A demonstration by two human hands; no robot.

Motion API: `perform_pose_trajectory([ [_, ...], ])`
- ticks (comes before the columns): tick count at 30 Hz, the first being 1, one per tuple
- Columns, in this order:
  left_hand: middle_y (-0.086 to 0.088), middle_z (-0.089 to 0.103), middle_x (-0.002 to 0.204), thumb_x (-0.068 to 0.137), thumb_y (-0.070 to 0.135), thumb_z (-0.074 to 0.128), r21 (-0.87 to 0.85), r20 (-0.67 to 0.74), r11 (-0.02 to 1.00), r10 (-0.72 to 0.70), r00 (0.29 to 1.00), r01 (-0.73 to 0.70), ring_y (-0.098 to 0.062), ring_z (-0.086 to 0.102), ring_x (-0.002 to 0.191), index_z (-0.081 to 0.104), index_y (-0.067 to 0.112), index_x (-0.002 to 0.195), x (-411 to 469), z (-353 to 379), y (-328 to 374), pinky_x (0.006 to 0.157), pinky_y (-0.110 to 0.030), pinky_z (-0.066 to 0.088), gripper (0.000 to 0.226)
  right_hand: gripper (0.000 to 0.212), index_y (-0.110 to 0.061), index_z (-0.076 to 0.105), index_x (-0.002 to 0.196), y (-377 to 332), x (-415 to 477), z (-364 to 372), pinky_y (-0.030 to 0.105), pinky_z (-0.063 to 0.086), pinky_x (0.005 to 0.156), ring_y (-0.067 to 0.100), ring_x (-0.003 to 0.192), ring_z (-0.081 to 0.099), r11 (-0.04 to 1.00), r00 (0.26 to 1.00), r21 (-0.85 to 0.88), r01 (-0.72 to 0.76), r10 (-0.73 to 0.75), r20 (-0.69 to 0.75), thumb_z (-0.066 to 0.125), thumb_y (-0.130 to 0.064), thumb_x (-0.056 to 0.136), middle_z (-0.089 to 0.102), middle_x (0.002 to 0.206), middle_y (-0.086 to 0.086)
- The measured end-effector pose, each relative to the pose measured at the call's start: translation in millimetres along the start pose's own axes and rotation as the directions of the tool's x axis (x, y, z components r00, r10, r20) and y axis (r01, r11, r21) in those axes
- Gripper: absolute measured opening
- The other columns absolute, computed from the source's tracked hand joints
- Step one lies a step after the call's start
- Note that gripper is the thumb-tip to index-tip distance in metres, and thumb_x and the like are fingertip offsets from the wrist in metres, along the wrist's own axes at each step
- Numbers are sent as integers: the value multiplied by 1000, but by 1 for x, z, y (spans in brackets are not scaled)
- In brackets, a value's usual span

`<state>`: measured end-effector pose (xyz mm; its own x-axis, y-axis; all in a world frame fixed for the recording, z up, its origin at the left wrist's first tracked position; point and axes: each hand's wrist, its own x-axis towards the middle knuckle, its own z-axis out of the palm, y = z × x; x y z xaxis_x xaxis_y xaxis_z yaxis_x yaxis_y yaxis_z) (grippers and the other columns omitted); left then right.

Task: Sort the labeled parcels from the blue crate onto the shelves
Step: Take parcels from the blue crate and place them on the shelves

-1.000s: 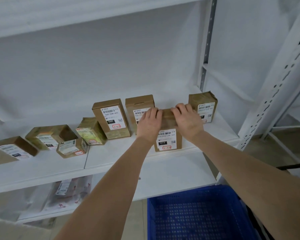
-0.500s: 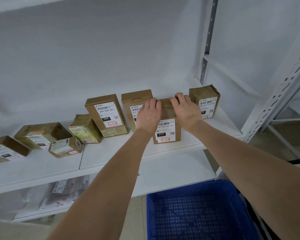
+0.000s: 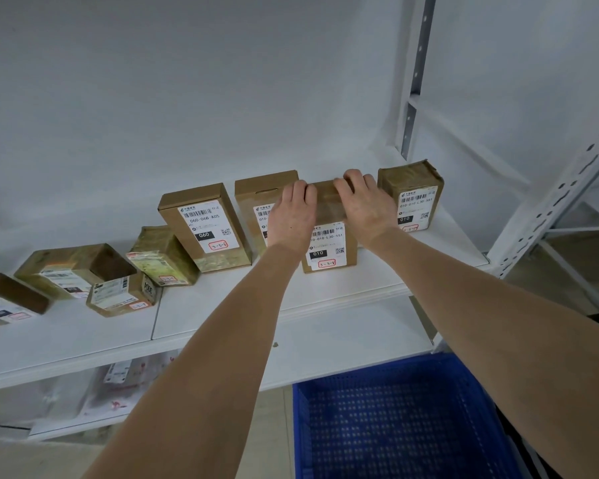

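As far as the view shows, the white shelf (image 3: pixel 325 295) already carries a row of labeled boxes (image 3: pixel 204 226), so most of the sorting looks done. Below it, the visible part of the blue crate (image 3: pixel 377 369) shows bare mesh and no parcels, though its near end is cut off. One parcel (image 3: pixel 329 252) stands upright on the shelf between two others, label facing out. The left hand (image 3: pixel 291 216) and right hand (image 3: pixel 363 205) curl their fingers over its top edge, gripping it; only letting go seems left.
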<state>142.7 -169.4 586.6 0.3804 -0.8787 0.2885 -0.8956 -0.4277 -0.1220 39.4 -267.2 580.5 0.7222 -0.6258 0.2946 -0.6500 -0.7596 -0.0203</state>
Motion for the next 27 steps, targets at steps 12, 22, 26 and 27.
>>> perform_pose_trajectory([
  [12, -8, 38, 139, 86, 6, 57, -97, -38, 995, -5, 999, 1, -24, 37, 128, 34, 10, 139, -11, -6, -5, 97, -32, 42, 59, 74, -16, 31, 139, -5, -8, -8, 39, 41, 94, 31, 122, 39, 999, 1000, -46, 26, -25, 13, 73, -16, 78, 32, 142, 7],
  [22, -7, 28, 146, 83, 5, 61, -124, 86, 990, -61, 994, 71, -25, 35, 132, 24, 14, 146, -27, -32, -12, 91, -36, 47, 75, 77, -17, 28, 140, -20, -19, -30, 40, 35, 102, 30, 126, 36, 991, 996, -101, 87, -83, 39, 73, -22, 78, 31, 141, 9],
  [26, -8, 28, 145, 84, 4, 59, -64, 112, 993, -96, 989, 103, -26, 37, 130, 24, 16, 145, -45, -44, -21, 82, -34, 48, 72, 70, -17, 30, 139, -30, -25, -39, 40, 32, 104, 30, 128, 33, 992, 994, -64, 111, -110, 25, 70, -23, 81, 31, 141, 9],
  [27, -8, 28, 145, 83, 3, 57, -49, 114, 992, -107, 988, 113, -26, 38, 129, 24, 17, 146, -51, -47, -25, 81, -34, 49, 72, 70, -17, 30, 139, -34, -27, -42, 40, 31, 105, 30, 129, 32, 992, 993, -52, 119, -118, 23, 69, -23, 81, 31, 141, 9],
])
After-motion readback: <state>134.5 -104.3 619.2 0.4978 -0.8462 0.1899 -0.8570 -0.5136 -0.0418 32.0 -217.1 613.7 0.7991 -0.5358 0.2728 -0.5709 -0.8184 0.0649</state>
